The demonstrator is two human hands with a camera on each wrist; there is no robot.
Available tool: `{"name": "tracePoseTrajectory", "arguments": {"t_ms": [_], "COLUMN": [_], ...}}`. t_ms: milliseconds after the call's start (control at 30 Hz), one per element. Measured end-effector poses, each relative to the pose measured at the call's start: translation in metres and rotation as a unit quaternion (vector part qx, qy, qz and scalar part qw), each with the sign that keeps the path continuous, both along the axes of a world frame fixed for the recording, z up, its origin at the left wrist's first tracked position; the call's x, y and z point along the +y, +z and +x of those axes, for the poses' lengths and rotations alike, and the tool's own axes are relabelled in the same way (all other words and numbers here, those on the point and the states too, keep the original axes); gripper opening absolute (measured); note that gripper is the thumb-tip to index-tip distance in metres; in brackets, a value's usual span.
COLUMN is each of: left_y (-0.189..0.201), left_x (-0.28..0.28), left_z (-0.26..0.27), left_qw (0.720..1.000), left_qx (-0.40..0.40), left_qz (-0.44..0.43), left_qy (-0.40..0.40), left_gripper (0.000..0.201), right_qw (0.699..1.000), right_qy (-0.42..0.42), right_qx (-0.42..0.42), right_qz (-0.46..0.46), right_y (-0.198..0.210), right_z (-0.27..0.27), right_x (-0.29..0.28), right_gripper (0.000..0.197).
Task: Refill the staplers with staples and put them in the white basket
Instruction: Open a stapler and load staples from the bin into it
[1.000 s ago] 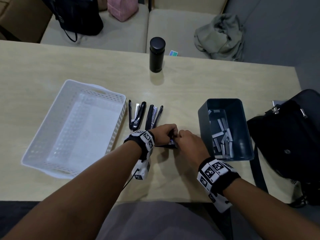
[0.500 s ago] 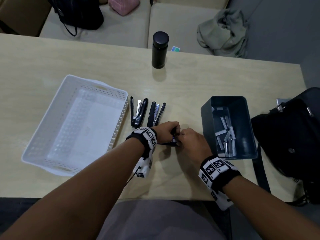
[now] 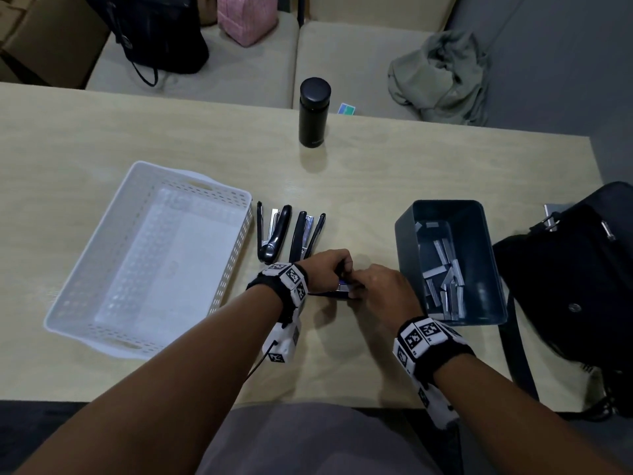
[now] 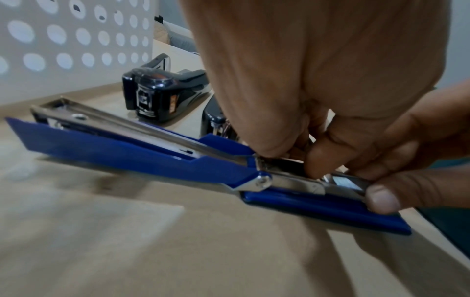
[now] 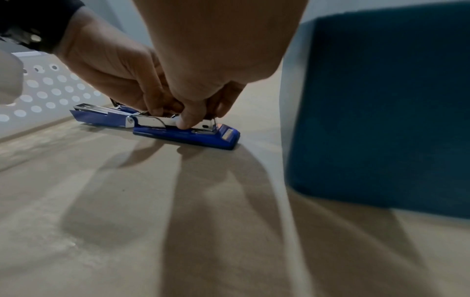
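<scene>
Both hands work the opened blue stapler point(image 4: 157, 160) on the surface: left hand point(image 3: 330, 270) pinching its hinge end, right hand point(image 3: 380, 289) pinching the staple channel, loading underway; next, close it and transfer to the white basket point(image 3: 205, 186).

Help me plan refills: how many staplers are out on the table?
3: a blue stapler lies open under both hands, and two black staplers lie open beside the white basket. None is in it.

left hand point(image 3: 330, 270), right hand point(image 3: 380, 289), gripping stapler point(image 3: 337, 291)
</scene>
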State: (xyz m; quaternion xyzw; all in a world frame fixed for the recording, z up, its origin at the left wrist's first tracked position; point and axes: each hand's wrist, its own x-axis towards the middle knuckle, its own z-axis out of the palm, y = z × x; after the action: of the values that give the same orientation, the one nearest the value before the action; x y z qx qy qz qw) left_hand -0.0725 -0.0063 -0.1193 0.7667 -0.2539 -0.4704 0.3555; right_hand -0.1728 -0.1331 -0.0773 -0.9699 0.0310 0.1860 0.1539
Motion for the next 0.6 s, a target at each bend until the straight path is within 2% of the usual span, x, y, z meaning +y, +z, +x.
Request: {"name": "tracePoseTrajectory", "arguments": {"t_ms": [200,333,400,500,600], "left_y": [-0.002,-0.008,-0.008,-0.008,-0.007], "left_x": [-0.001,-0.002,-0.001,-0.001,-0.001], "left_z": [-0.003,-0.007,-0.008,-0.004,-0.005], "left_qw": [1.000,0.998,0.995,0.993,0.996], "left_qx": [-0.004,0.036,0.070,0.083,0.066], "left_qz": [-0.001,-0.034,-0.050,-0.061,-0.052], "left_qy": [0.014,0.042,0.052,0.056,0.040], "left_gripper": [0.034,0.040,0.044,0.045,0.039], "right_qw": [0.999,0.999,0.996,0.991,0.991], "right_qy": [-0.033,0.034,0.067,0.080,0.071], "right_qx": [0.018,-0.036,-0.066,-0.109,-0.106], "right_qz": [0.035,0.003,-0.006,0.006,0.029], "right_y": [-0.001,-0.007,-0.008,-0.009,-0.010], "right_z": [0.006,-0.010,-0.015,-0.016,-0.015], "right_x": [-0.004,-0.002,-0.002,-0.004,-0.006], "right_gripper": [0.019,0.012,0.016,0.018,0.015]}}
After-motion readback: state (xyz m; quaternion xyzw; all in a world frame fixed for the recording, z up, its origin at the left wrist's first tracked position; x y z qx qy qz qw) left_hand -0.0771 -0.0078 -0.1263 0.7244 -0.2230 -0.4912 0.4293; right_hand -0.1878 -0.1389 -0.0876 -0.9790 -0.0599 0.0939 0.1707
